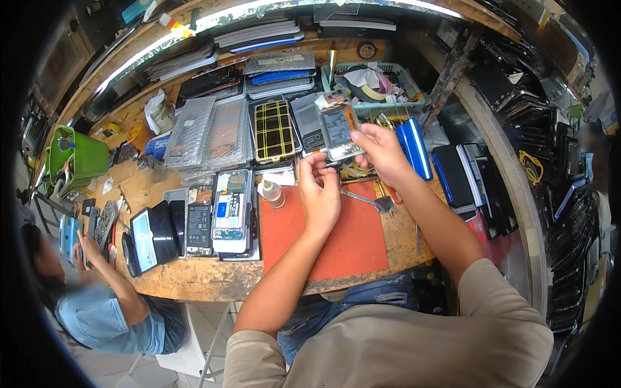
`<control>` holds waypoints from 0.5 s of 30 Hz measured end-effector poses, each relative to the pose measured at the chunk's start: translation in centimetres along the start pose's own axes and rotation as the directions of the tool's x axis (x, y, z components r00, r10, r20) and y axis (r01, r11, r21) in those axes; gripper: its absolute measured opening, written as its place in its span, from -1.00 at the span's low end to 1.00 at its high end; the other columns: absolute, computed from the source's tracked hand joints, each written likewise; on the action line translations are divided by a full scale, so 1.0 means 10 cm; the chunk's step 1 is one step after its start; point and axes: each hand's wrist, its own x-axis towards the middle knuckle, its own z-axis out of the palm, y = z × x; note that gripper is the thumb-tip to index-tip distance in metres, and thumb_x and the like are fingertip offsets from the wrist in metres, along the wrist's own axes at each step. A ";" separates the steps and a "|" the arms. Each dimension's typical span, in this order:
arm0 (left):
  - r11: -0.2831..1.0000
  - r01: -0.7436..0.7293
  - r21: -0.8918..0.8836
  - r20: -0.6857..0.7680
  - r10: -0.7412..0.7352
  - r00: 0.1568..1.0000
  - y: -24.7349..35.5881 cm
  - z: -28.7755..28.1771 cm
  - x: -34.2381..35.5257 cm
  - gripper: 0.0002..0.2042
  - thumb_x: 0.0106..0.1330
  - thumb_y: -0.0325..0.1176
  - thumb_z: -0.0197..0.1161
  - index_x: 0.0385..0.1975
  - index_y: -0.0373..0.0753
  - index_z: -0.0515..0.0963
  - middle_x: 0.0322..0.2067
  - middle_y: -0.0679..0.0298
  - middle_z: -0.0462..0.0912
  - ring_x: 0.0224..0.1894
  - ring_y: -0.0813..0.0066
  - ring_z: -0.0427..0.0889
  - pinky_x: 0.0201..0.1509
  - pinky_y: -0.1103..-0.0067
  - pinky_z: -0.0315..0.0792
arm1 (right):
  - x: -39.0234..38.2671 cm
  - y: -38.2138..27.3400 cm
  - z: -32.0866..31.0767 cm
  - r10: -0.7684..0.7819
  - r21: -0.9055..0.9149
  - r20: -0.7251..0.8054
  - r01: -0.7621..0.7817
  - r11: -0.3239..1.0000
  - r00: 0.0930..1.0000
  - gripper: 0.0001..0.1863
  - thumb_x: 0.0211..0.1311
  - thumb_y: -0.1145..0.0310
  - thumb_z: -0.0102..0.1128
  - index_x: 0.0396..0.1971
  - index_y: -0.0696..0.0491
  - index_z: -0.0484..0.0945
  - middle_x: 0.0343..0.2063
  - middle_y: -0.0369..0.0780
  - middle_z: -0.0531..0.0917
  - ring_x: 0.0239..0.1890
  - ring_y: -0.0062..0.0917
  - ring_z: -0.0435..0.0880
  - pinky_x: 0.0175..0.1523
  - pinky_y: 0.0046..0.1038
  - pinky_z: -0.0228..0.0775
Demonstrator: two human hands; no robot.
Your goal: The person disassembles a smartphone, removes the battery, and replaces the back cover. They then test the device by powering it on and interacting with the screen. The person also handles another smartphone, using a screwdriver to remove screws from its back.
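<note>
My right hand [380, 150] grips an opened phone [337, 124] by its right edge, thumb and fingers closed on it. It is tilted up over the far side of the bench, with a dark panel, a pale frame and an orange strip along one side. Close to its lower left corner is my left hand [318, 194], fingers curled in. What those fingers hold, if anything, is hidden. Beneath my left forearm lies a red work mat [284, 236]. On the mat's far edge stands a small clear bottle [272, 193], and a brush [383, 203] rests at the right.
Opened phones [231, 207] and bubble-wrapped panels [207, 132] crowd the left and back. A teal basket [411, 87] holds tape rolls. A blue cylinder [414, 149] stands right. At far left, a person [107, 304] handles a blue device beside a green basket [87, 155].
</note>
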 end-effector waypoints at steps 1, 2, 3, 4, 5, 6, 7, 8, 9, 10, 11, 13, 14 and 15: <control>1.000 0.018 0.017 -0.007 -0.018 1.000 -0.01 0.00 0.00 -0.72 0.32 -0.58 0.18 0.03 -0.33 0.47 -0.11 0.21 0.45 -0.18 0.54 0.50 -0.08 0.57 0.50 | 0.12 -0.03 0.04 0.014 -0.020 0.019 -0.013 1.000 1.000 -0.77 0.45 0.32 0.27 -0.09 0.18 0.59 -0.38 -0.30 0.68 -0.55 -0.73 0.58 -0.48 -0.67 0.41; 0.999 0.036 0.013 -0.013 -0.035 0.999 -0.02 0.00 0.00 -0.71 0.32 -0.58 0.18 0.03 -0.33 0.47 -0.11 0.21 0.45 -0.19 0.54 0.49 -0.08 0.57 0.50 | 0.23 -0.05 0.09 0.007 -0.023 0.051 -0.005 1.000 0.999 -0.77 0.45 0.32 0.28 -0.10 0.18 0.59 -0.38 -0.30 0.68 -0.55 -0.73 0.58 -0.48 -0.67 0.42; 0.999 0.038 -0.008 -0.023 -0.038 0.999 -0.02 0.00 0.01 -0.71 0.31 -0.59 0.18 0.03 -0.33 0.47 -0.11 0.20 0.45 -0.19 0.54 0.49 -0.07 0.57 0.50 | 0.33 -0.04 0.15 0.022 -0.065 0.035 -0.019 0.998 0.999 -0.78 0.43 0.33 0.29 -0.12 0.19 0.60 -0.39 -0.30 0.68 -0.55 -0.72 0.58 -0.48 -0.66 0.42; 0.999 0.050 0.018 -0.009 -0.049 0.999 -0.02 -0.01 0.01 -0.70 0.31 -0.59 0.19 0.03 -0.33 0.47 -0.11 0.21 0.45 -0.19 0.54 0.48 -0.07 0.57 0.50 | 0.43 -0.03 0.22 0.002 -0.070 0.056 0.002 0.998 0.998 -0.78 0.42 0.34 0.30 -0.15 0.20 0.60 -0.40 -0.29 0.68 -0.55 -0.71 0.59 -0.48 -0.65 0.43; 0.998 0.047 0.029 0.000 -0.047 0.999 -0.02 -0.01 0.02 -0.70 0.30 -0.59 0.19 0.04 -0.33 0.47 -0.11 0.21 0.45 -0.19 0.54 0.48 -0.08 0.57 0.50 | 0.52 -0.02 0.28 0.019 -0.084 0.028 -0.017 0.996 0.999 -0.79 0.41 0.35 0.31 -0.17 0.21 0.60 -0.41 -0.28 0.67 -0.56 -0.69 0.59 -0.48 -0.64 0.44; 0.998 0.044 0.039 0.008 -0.044 0.999 -0.02 -0.01 0.03 -0.69 0.30 -0.59 0.19 0.04 -0.33 0.47 -0.11 0.21 0.45 -0.19 0.53 0.48 -0.08 0.57 0.50 | 0.59 0.00 0.34 0.003 -0.099 -0.005 -0.003 0.995 1.000 -0.76 0.39 0.38 0.32 -0.18 0.29 0.58 -0.41 -0.20 0.67 -0.57 -0.63 0.63 -0.57 -0.59 0.45; 0.998 0.039 0.039 0.000 -0.039 0.999 -0.02 0.00 0.03 -0.68 0.28 -0.60 0.20 0.05 -0.33 0.47 -0.10 0.20 0.46 -0.20 0.53 0.49 -0.08 0.58 0.50 | 0.64 0.01 0.38 -0.009 -0.118 0.001 0.009 0.993 1.000 -0.71 0.38 0.38 0.33 -0.13 0.33 0.57 -0.40 -0.18 0.68 -0.58 -0.61 0.64 -0.58 -0.59 0.45; 0.998 0.022 0.064 0.011 -0.023 1.000 -0.02 0.00 0.03 -0.68 0.28 -0.60 0.20 0.05 -0.33 0.47 -0.10 0.19 0.47 -0.21 0.53 0.49 -0.09 0.58 0.49 | 0.68 0.03 0.41 0.011 -0.154 -0.028 -0.015 0.988 1.000 -0.66 0.37 0.38 0.35 -0.07 0.37 0.57 -0.39 -0.16 0.69 -0.59 -0.60 0.65 -0.59 -0.58 0.45; 0.998 0.033 0.056 0.016 -0.034 0.999 -0.02 0.00 0.03 -0.68 0.28 -0.60 0.20 0.05 -0.33 0.47 -0.09 0.19 0.47 -0.22 0.54 0.49 -0.09 0.58 0.50 | 0.70 0.05 0.43 -0.016 -0.195 -0.034 0.009 0.981 0.999 -0.61 0.36 0.38 0.36 -0.03 0.40 0.55 -0.38 -0.14 0.70 -0.59 -0.59 0.66 -0.58 -0.57 0.46; 0.998 0.045 0.048 0.021 -0.046 0.999 -0.02 0.01 0.03 -0.67 0.28 -0.60 0.20 0.05 -0.33 0.47 -0.09 0.18 0.47 -0.22 0.54 0.49 -0.09 0.58 0.50 | 0.71 0.07 0.45 -0.028 -0.249 -0.068 0.010 0.968 0.997 -0.57 0.34 0.38 0.37 0.01 0.42 0.54 -0.38 -0.11 0.71 -0.59 -0.58 0.67 -0.58 -0.56 0.47; 0.997 0.057 0.044 0.030 -0.058 0.998 -0.02 0.02 0.03 -0.67 0.28 -0.61 0.20 0.05 -0.33 0.47 -0.09 0.18 0.47 -0.23 0.54 0.49 -0.10 0.58 0.50 | 0.71 0.09 0.45 -0.032 -0.302 -0.101 0.000 0.953 0.994 -0.53 0.32 0.38 0.38 0.05 0.44 0.52 -0.38 -0.09 0.72 -0.60 -0.57 0.68 -0.57 -0.54 0.48; 0.997 0.067 0.026 0.046 -0.068 0.997 -0.02 0.03 0.01 -0.67 0.28 -0.61 0.20 0.05 -0.32 0.47 -0.09 0.19 0.47 -0.24 0.54 0.48 -0.11 0.57 0.50 | 0.68 0.11 0.44 -0.103 -0.443 -0.112 0.043 0.896 0.988 -0.49 0.29 0.40 0.40 0.10 0.45 0.50 -0.36 -0.03 0.74 -0.59 -0.56 0.70 -0.56 -0.52 0.51; 0.997 0.071 0.037 0.056 -0.073 0.996 -0.02 0.04 0.00 -0.67 0.27 -0.62 0.20 0.05 -0.32 0.47 -0.09 0.19 0.46 -0.24 0.55 0.48 -0.11 0.57 0.50 | 0.66 0.10 0.44 -0.164 -0.503 -0.100 0.092 0.859 0.981 -0.46 0.27 0.41 0.40 0.12 0.46 0.49 -0.36 0.00 0.75 -0.58 -0.56 0.71 -0.55 -0.51 0.52; 0.997 0.062 0.038 0.064 -0.064 0.996 -0.02 0.05 -0.01 -0.67 0.27 -0.62 0.19 0.04 -0.32 0.47 -0.10 0.19 0.46 -0.25 0.55 0.48 -0.12 0.57 0.50 | 0.63 0.09 0.44 -0.174 -0.529 -0.117 0.087 0.844 0.978 -0.49 0.23 0.36 0.41 0.05 0.42 0.56 -0.34 0.00 0.77 -0.51 -0.51 0.75 -0.43 -0.43 0.60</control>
